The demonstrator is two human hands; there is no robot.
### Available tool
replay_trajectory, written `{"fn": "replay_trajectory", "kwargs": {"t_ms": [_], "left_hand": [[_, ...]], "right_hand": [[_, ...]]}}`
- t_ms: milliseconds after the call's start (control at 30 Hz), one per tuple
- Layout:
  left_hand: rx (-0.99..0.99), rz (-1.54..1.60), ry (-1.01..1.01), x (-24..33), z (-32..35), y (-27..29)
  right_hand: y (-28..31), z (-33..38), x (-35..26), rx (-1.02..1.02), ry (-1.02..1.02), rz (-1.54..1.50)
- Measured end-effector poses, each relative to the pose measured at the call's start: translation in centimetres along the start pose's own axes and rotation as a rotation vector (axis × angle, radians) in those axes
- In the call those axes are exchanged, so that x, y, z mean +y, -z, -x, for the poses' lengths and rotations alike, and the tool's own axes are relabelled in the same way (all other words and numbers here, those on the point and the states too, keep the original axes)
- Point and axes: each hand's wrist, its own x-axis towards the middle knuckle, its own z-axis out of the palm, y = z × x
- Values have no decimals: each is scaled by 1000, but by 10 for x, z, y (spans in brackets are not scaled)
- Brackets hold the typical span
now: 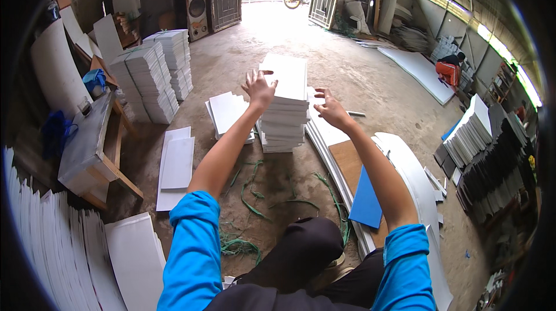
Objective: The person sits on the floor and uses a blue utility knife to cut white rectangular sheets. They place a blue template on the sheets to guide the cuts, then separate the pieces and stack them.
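A tall stack of white rectangular panels [282,115] stands on the floor in front of me. My left hand [259,88] is at the upper left edge of the stack, fingers spread and curved; whether the fingertips touch the top panel I cannot tell. On the stack's right side my right hand [331,108] hovers with its fingers apart, holding nothing. Beside the stack on the left lies a lower pile of white panels [227,111]. Long white sheets [324,131] lie to the right, with a brown board [346,157] and a blue panel [366,199] on them.
Loose green twine [249,192] is scattered on the floor before my knees. Tied stacks of white panels [147,79] and a wooden table [87,143] stand at the left. Dark and white sheets [492,154] lean at the right. Another person [449,70] crouches far right.
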Motion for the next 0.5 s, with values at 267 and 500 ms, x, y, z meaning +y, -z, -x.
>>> {"fn": "replay_trajectory", "kwargs": {"t_ms": [267, 500], "left_hand": [[-172, 266, -738, 74, 70, -53], [-1090, -79, -1225, 148, 203, -161]], "right_hand": [[44, 95, 70, -55, -155, 47], [92, 291, 194, -50, -605, 37]]}}
